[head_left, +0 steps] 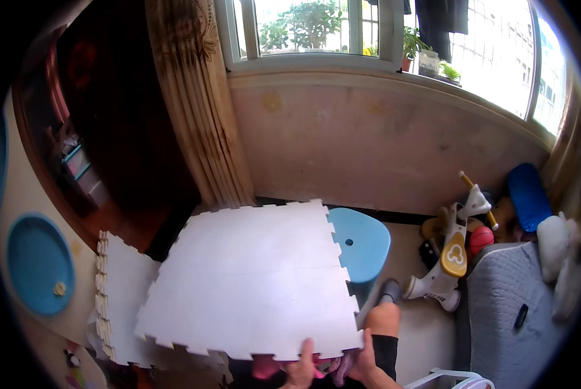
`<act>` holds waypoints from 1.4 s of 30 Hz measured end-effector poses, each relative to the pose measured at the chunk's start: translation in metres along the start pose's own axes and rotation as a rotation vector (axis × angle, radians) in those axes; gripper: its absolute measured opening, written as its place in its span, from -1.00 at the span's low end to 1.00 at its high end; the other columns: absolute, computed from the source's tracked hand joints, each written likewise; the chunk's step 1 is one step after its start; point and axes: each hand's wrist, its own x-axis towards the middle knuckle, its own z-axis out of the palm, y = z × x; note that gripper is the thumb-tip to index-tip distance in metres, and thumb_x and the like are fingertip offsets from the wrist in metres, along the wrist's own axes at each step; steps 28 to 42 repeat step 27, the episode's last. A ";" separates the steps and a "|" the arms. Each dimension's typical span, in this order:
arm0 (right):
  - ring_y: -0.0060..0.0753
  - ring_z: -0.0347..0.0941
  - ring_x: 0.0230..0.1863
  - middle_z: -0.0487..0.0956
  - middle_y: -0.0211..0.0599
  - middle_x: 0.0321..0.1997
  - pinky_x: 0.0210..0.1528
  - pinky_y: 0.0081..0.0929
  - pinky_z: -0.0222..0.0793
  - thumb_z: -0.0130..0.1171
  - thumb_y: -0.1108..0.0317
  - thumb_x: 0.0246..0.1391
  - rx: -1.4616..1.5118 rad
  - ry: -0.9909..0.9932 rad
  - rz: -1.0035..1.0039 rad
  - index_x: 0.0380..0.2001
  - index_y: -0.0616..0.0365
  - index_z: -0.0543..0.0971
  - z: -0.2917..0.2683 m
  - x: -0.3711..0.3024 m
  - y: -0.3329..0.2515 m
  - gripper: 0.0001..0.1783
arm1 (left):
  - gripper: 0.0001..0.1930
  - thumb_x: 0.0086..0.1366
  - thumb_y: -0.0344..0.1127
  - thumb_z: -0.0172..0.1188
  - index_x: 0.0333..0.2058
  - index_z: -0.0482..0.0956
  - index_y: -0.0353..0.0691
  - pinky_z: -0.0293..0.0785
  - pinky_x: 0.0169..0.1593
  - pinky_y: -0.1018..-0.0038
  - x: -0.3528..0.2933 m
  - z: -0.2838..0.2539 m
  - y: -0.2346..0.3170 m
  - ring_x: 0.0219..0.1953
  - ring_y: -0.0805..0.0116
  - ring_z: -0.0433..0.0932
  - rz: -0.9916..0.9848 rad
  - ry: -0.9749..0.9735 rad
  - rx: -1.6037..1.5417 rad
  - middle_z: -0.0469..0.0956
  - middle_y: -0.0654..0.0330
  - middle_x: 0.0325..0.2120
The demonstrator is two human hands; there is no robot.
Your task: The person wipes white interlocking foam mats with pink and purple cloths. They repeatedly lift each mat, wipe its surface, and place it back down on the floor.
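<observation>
A large white interlocking foam mat point(238, 279) with toothed edges lies tilted before me. My left hand point(299, 371) grips its near edge, thumb on top and fingers hidden below. At the mat's near right corner is my right hand point(366, 360), closed on a purple cloth point(342, 367), its thumb beside the corner; most of its fingers are hidden. To the left, several more white foam mats point(118, 292) stand stacked on edge, partly behind the large one. Under the mat's right side shows a light blue plastic stool point(361, 243).
A white and yellow ride-on toy point(452, 259) and a red ball point(481, 239) stand at the right, beside a grey padded seat point(511, 298) with a black remote point(521, 316). On the left surface sits a round blue tray point(39, 259). A curtain point(196, 110) hangs beside the window.
</observation>
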 end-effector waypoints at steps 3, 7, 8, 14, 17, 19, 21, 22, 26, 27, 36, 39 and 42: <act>0.13 0.23 0.46 0.29 -0.03 0.50 0.46 0.10 0.20 -0.35 -0.74 0.10 0.113 -0.038 -0.170 0.50 0.21 0.12 -0.005 0.005 0.006 0.30 | -0.50 0.52 -0.15 0.15 0.23 0.38 -0.43 0.59 -0.23 0.43 -0.025 0.042 -0.039 -0.20 0.31 0.64 -0.133 -0.081 -0.013 0.61 0.03 -0.05; -0.01 0.24 0.46 0.25 -0.08 0.51 0.49 -0.13 0.15 -0.33 -0.72 0.04 0.061 -0.028 -0.312 0.51 0.23 0.06 -0.030 0.005 0.009 0.32 | -0.47 0.49 0.11 0.14 0.07 0.56 -0.30 0.48 -0.53 0.52 -0.023 0.067 -0.013 -0.49 0.41 0.62 -0.471 -0.342 0.177 0.65 0.11 -0.24; -0.03 0.26 0.43 0.27 -0.08 0.49 0.47 -0.14 0.17 -0.29 -0.64 0.05 0.030 -0.013 -0.295 0.50 0.24 0.08 -0.025 0.003 0.014 0.27 | -0.49 0.48 0.11 0.17 0.06 0.58 -0.28 0.51 -0.41 0.54 -0.029 0.065 -0.016 -0.41 0.44 0.63 -0.402 -0.446 0.245 0.65 0.14 -0.25; -0.11 0.37 0.29 0.37 -0.08 0.36 0.34 -0.21 0.31 -0.04 -0.17 0.13 -0.317 0.114 -0.180 0.42 0.30 0.17 0.031 0.008 0.049 -0.05 | -0.79 0.57 -0.27 0.09 -0.22 0.61 -0.24 0.53 -0.24 0.53 -0.050 0.012 0.022 -0.38 0.49 0.59 -0.490 -0.644 0.102 0.61 0.28 -0.47; -0.15 0.42 0.22 0.42 -0.08 0.30 0.27 -0.25 0.38 0.09 0.07 0.17 -0.460 0.202 -0.210 0.38 0.33 0.22 0.073 0.038 0.089 -0.18 | -0.84 0.56 -0.25 0.11 -0.11 0.55 -0.22 0.55 -0.21 0.50 -0.041 -0.022 0.108 -0.39 0.41 0.61 -0.351 -0.694 -0.097 0.62 0.20 -0.49; -0.18 0.46 0.17 0.46 -0.08 0.26 0.23 -0.27 0.42 0.17 0.23 0.20 -0.475 0.278 -0.245 0.36 0.35 0.25 0.091 0.055 0.108 -0.26 | -0.75 0.50 -0.27 0.17 0.03 0.55 -0.28 0.55 -0.11 0.50 -0.019 -0.066 0.126 -0.28 0.41 0.63 -0.140 -0.600 0.026 0.65 0.19 -0.35; -0.21 0.50 0.13 0.49 -0.09 0.22 0.19 -0.30 0.47 0.26 0.39 0.22 -0.434 0.331 -0.278 0.33 0.37 0.28 0.097 0.066 0.105 -0.32 | -0.65 0.40 -0.38 0.20 0.12 0.55 -0.36 0.54 0.04 0.49 -0.001 -0.095 0.151 -0.15 0.41 0.64 0.093 -0.457 0.209 0.68 0.20 -0.20; -0.22 0.52 0.10 0.51 -0.09 0.19 0.17 -0.31 0.49 0.30 0.46 0.24 -0.377 0.337 -0.275 0.32 0.38 0.29 0.096 0.069 0.093 -0.35 | -0.66 0.36 -0.48 0.16 0.10 0.56 -0.37 0.54 0.05 0.49 0.005 -0.099 0.166 -0.15 0.39 0.64 0.219 -0.404 0.292 0.68 0.20 -0.20; 0.28 0.41 0.35 0.41 0.27 0.35 0.35 0.12 0.41 0.27 0.24 0.27 -0.082 0.015 -0.038 0.35 0.43 0.23 0.094 0.079 -0.031 -0.26 | -0.52 0.29 -0.55 0.15 0.21 0.43 -0.40 0.49 0.19 0.39 0.022 -0.169 0.181 0.01 0.34 0.60 0.513 0.074 0.161 0.62 0.14 -0.01; 0.28 0.41 0.35 0.41 0.27 0.35 0.35 0.12 0.41 0.27 0.24 0.27 -0.094 0.035 -0.054 0.35 0.43 0.23 0.091 0.078 -0.037 -0.26 | -0.51 0.30 -0.52 0.17 0.21 0.42 -0.40 0.45 0.25 0.35 0.036 -0.182 0.183 0.10 0.27 0.57 0.501 0.028 0.064 0.58 0.07 0.09; 0.28 0.41 0.35 0.41 0.27 0.35 0.35 0.12 0.41 0.27 0.24 0.27 -0.094 0.035 -0.054 0.35 0.43 0.23 0.091 0.078 -0.037 -0.26 | -0.51 0.30 -0.52 0.17 0.21 0.42 -0.40 0.45 0.25 0.35 0.036 -0.182 0.183 0.10 0.27 0.57 0.501 0.028 0.064 0.58 0.07 0.09; 0.28 0.41 0.35 0.41 0.27 0.35 0.35 0.12 0.41 0.27 0.24 0.27 -0.094 0.035 -0.054 0.35 0.43 0.23 0.091 0.078 -0.037 -0.26 | -0.51 0.30 -0.52 0.17 0.21 0.42 -0.40 0.45 0.25 0.35 0.036 -0.182 0.183 0.10 0.27 0.57 0.501 0.028 0.064 0.58 0.07 0.09; 0.28 0.41 0.35 0.41 0.27 0.35 0.35 0.12 0.41 0.27 0.24 0.27 -0.094 0.035 -0.054 0.35 0.43 0.23 0.091 0.078 -0.037 -0.26 | -0.51 0.30 -0.52 0.17 0.21 0.42 -0.40 0.45 0.25 0.35 0.036 -0.182 0.183 0.10 0.27 0.57 0.501 0.028 0.064 0.58 0.07 0.09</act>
